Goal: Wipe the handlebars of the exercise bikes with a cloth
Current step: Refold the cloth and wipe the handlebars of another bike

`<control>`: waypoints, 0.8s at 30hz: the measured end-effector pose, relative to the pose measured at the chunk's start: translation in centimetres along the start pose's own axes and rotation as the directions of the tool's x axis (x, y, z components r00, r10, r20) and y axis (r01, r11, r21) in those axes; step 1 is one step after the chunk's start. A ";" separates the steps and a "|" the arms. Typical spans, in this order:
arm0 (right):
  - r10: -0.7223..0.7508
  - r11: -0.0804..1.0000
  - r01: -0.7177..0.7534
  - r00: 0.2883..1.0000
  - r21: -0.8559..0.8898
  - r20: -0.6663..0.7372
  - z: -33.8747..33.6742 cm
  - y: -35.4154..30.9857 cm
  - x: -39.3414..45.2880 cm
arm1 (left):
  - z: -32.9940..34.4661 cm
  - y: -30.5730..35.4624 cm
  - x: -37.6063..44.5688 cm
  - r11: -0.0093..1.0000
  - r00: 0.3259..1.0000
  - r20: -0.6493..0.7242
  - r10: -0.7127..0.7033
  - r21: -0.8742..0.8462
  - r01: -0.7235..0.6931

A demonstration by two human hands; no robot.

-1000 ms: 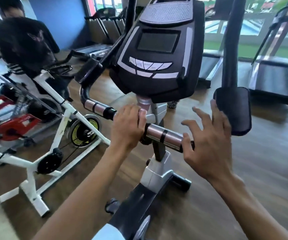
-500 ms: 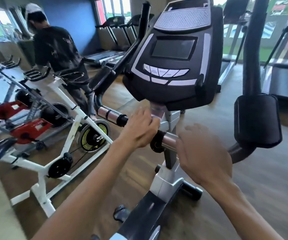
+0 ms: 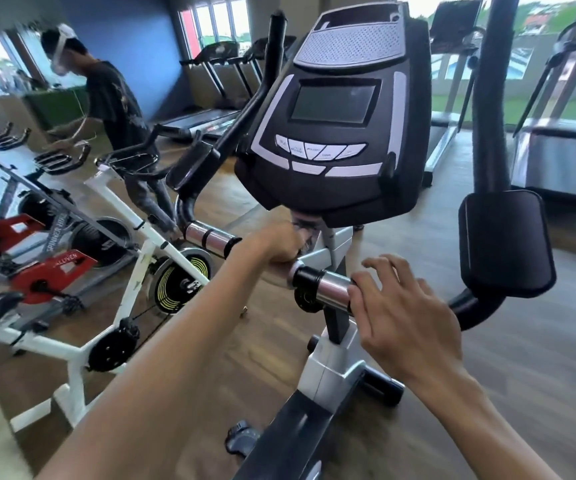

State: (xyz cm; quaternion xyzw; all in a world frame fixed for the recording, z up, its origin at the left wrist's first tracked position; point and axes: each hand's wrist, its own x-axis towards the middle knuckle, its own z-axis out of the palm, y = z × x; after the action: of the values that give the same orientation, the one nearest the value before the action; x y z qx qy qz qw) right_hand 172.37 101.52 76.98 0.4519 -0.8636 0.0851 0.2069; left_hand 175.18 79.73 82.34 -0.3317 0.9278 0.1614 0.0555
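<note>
I have my left hand point(image 3: 272, 247) wrapped over the handlebar point(image 3: 331, 289) just under the console point(image 3: 335, 109) of the exercise bike point(image 3: 328, 372), fingers curled round the bar near its middle. Something pale shows under that hand at the bar, but I cannot tell whether it is the cloth or part of the bike. My right hand point(image 3: 407, 327) rests on the right stretch of the same bar, touching the shiny metal grip sensor point(image 3: 331, 292); its fingers are spread and only lightly bent, not closed round anything. To the right of it the bar curves up to a black padded rest point(image 3: 506, 240). On the left stretch of the bar sits another metal grip sensor point(image 3: 208, 237), bare. Beside my bike, on the left, stand white spin bikes point(image 3: 117, 271) with red covers point(image 3: 51, 275), and behind them another person point(image 3: 117, 109) leans over their handlebars. Treadmills point(image 3: 556, 161) line the windows at the back, on a wooden floor point(image 3: 487, 393).
</note>
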 end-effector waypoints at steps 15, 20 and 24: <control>-0.005 0.999 0.005 1.000 -0.038 0.004 -0.4 -0.1 -0.3 | 1.9 -1.6 -0.4 0.955 0.823 -0.508 -0.254 -0.268 0.130; 0.028 0.999 -0.027 0.999 -0.036 0.024 -0.4 -0.5 0.1 | 1.3 -1.1 -0.5 0.998 0.981 -0.195 0.003 -0.062 -0.015; 0.031 0.999 -0.030 0.999 -0.045 0.019 -0.3 -0.5 0.2 | 0.7 -0.4 -0.5 1.000 0.997 -0.074 0.008 -0.025 -0.010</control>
State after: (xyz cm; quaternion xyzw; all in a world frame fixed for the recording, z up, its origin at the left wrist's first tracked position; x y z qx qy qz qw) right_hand 172.78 101.21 77.31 0.4347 -0.8741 0.0644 0.2071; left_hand 175.81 80.00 81.73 -0.3340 0.9286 0.1610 0.0162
